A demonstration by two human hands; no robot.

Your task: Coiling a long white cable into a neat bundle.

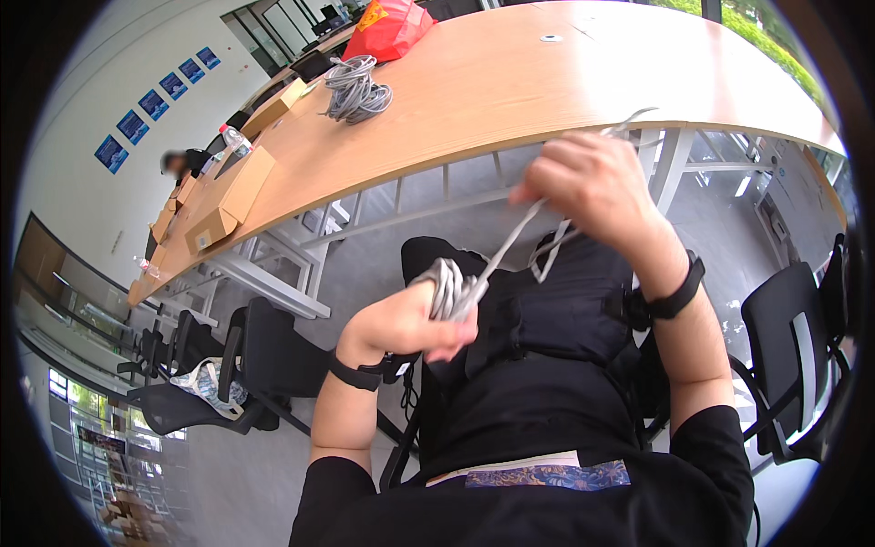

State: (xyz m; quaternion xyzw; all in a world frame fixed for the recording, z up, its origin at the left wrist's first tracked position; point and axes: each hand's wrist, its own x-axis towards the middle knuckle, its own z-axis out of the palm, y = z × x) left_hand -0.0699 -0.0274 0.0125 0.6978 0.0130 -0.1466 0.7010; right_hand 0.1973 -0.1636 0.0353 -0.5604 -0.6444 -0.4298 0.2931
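Note:
My left hand (417, 325) is closed on a small coil of grey cable (448, 287), held above my lap. From that coil a stretch of the same cable runs up and right to my right hand (581, 181), which is slightly blurred and closed on it near the table's front edge. A loose loop hangs below my right hand, and a free end sticks out above it. A larger bundle of grey cable (355, 89) lies on the wooden table (465, 102), beyond my hands to the left.
A red bag (389, 31) stands behind the cable bundle. Cardboard boxes (236, 198) and a plastic bottle (236, 140) are on the table at left, where a person (188, 163) sits farther off. Black chairs (280, 349) stand on both sides of me.

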